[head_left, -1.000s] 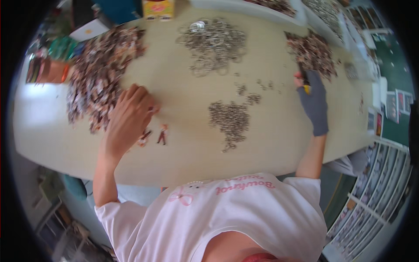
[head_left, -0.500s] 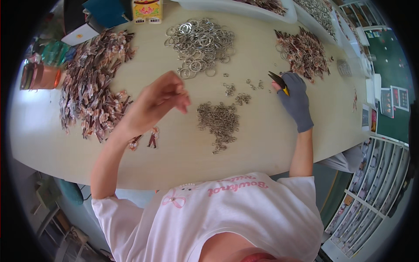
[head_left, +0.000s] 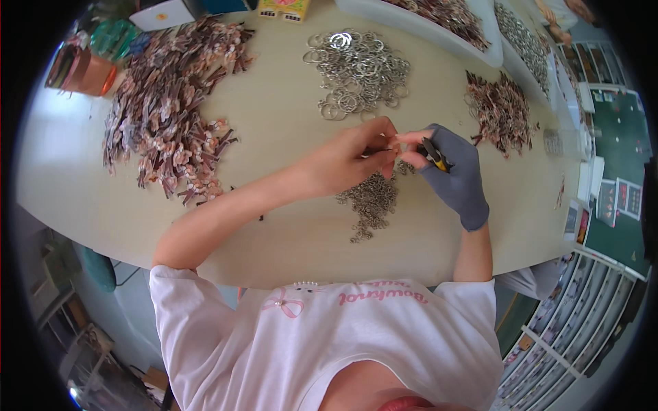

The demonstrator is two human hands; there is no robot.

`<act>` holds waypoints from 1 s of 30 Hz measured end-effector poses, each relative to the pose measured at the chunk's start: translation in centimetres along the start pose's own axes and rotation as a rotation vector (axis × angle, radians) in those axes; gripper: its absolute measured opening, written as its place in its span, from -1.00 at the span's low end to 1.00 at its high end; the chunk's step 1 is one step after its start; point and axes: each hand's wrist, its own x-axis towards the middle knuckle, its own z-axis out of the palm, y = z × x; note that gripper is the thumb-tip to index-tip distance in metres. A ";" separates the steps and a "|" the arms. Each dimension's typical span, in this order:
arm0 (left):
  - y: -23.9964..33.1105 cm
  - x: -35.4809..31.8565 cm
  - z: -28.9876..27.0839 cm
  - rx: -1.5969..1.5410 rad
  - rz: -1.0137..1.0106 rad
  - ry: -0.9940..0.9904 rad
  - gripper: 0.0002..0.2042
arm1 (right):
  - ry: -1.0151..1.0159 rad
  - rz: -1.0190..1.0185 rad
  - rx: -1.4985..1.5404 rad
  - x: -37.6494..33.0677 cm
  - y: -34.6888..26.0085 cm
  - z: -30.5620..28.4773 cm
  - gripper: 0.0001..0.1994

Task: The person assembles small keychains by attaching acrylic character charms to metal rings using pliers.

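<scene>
Above the middle of the table my left hand (head_left: 356,159) is closed in a pinch; whatever its fingertips hold is too small to make out. Against those fingertips come the thumb and fingers of my right hand (head_left: 458,179), which wears a grey fingerless glove. Small pliers (head_left: 434,155) with dark jaws and a yellow handle are gripped in the right hand. Just below both hands lies a heap of small metal links (head_left: 372,203), partly covered by the left hand. Beyond them is a pile of silver key rings (head_left: 360,74).
A wide heap of flat printed figure charms (head_left: 168,113) covers the left of the table. A smaller charm pile (head_left: 502,115) sits at right. White bins (head_left: 490,51) line the far right edge, with another person's arm (head_left: 558,31) beyond. An orange container (head_left: 86,72) stands far left.
My left hand has moved right until its fingertips meet those of my right hand. The right hand, still holding the pliers, has come in toward the middle. The whole view has shifted.
</scene>
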 end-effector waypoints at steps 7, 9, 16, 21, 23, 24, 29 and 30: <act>0.9 -0.4 0.0 0.221 0.082 -0.039 -0.91 | 0.059 0.031 0.028 -1.1 1.0 0.5 -0.66; 1.2 -0.7 0.2 0.236 0.086 -0.034 -0.89 | 0.025 0.043 0.032 -0.9 0.8 0.2 -0.66; 1.7 -0.6 0.4 0.230 0.231 -0.054 -0.83 | 0.010 0.144 0.430 -1.2 1.1 0.3 -0.61; 0.7 -0.3 0.4 0.260 0.393 -0.037 -0.81 | -0.009 0.193 0.536 -1.1 1.1 0.4 -0.61; 0.9 -0.5 0.5 0.334 0.391 -0.015 -0.82 | -0.016 0.210 0.573 -1.1 1.0 0.4 -0.61; 1.0 -0.5 0.5 0.334 0.390 -0.014 -0.82 | -0.026 0.203 0.576 -1.1 0.9 0.3 -0.61; 2.1 -0.6 0.5 0.368 0.332 -0.050 -0.88 | -0.042 0.204 0.611 -1.3 1.1 0.1 -0.64; 1.9 -0.5 0.6 0.369 0.332 -0.053 -0.88 | -0.023 0.188 0.650 -1.3 1.1 0.3 -0.65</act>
